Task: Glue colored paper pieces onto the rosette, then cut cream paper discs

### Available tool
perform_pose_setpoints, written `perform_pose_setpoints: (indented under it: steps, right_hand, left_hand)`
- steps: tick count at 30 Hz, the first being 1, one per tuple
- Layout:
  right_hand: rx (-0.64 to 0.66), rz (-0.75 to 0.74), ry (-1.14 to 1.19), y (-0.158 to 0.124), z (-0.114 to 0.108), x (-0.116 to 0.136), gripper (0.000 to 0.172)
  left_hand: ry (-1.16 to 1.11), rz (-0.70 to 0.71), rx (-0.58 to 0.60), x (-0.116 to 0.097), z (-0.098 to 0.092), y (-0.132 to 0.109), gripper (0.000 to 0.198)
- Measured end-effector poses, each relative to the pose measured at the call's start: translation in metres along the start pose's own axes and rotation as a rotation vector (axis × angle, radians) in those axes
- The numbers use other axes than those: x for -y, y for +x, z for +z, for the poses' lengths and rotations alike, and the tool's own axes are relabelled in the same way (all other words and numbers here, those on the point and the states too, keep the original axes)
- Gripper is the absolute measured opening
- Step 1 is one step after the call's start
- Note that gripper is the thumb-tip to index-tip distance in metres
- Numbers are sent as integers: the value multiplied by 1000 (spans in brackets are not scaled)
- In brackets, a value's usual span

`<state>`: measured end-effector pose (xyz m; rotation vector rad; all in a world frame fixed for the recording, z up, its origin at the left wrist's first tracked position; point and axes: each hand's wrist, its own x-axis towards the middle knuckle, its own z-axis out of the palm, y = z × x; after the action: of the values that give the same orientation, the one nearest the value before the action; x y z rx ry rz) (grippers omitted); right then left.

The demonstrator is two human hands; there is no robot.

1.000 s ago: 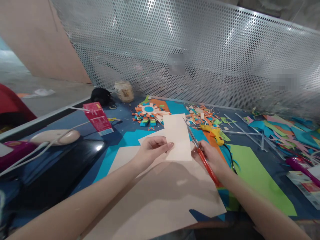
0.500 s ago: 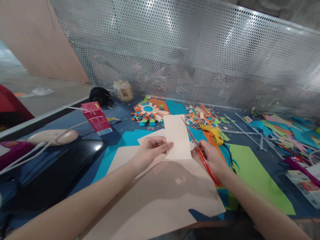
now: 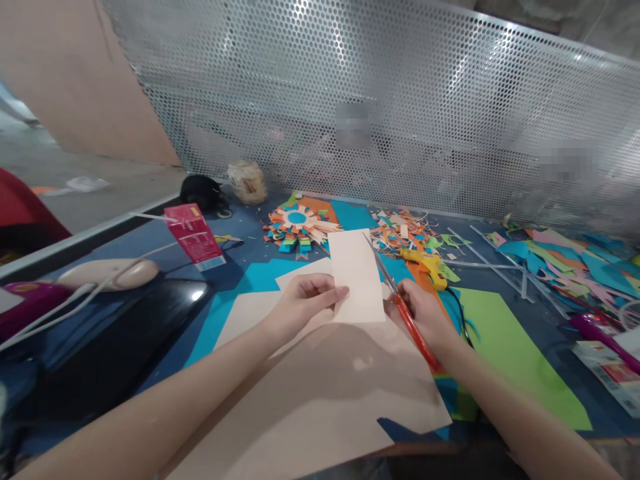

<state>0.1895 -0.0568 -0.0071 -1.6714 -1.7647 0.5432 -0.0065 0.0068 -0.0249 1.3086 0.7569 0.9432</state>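
My left hand (image 3: 303,303) pinches the lower left edge of a small cream paper rectangle (image 3: 356,273), held upright above the table. My right hand (image 3: 425,317) grips red-handled scissors (image 3: 400,303); their steel blades lie along the right edge of the rectangle, pointing away from me. Beneath both hands lies a large cream sheet (image 3: 320,393) with a notch cut from its near right edge.
A paper rosette (image 3: 299,227) and colourful scraps (image 3: 405,233) lie behind the hands. A yellow glue gun (image 3: 425,261), green sheet (image 3: 510,353), glue sticks (image 3: 493,261), red carton (image 3: 195,235) and dark device (image 3: 125,333) surround them. A perforated metal screen (image 3: 380,107) closes the back.
Almost nothing has moved; the paper rectangle and scissors shifted very slightly between frames, with both hands keeping the same hold.
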Motion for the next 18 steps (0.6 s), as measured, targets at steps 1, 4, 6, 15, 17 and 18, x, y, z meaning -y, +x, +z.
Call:
perform_pose_setpoints:
  steps: [1,4,6,15,17,18]
  right_hand:
    - [-8,-3,-5,0,0,-1,31]
    - [-33,-25,-23,1,1,-3,32]
    - [-35,-37,-32,1,1,-5,30]
    - [-39,19,-2,4,2,-10,30]
    - [-43,21,7,4,2,-12,32]
    - [-50,19,10,5,2,-12,32]
  left_hand:
    - [2,-1,-1,0,0,0,32]
    - [19,3,7,-1,1,0,32]
    - [39,10,6,-1,3,0,32]
    - [11,20,-46,-10,6,-2,31]
    - [5,32,-57,-11,6,-2,31]
    - [1,37,-58,-10,5,-1,31]
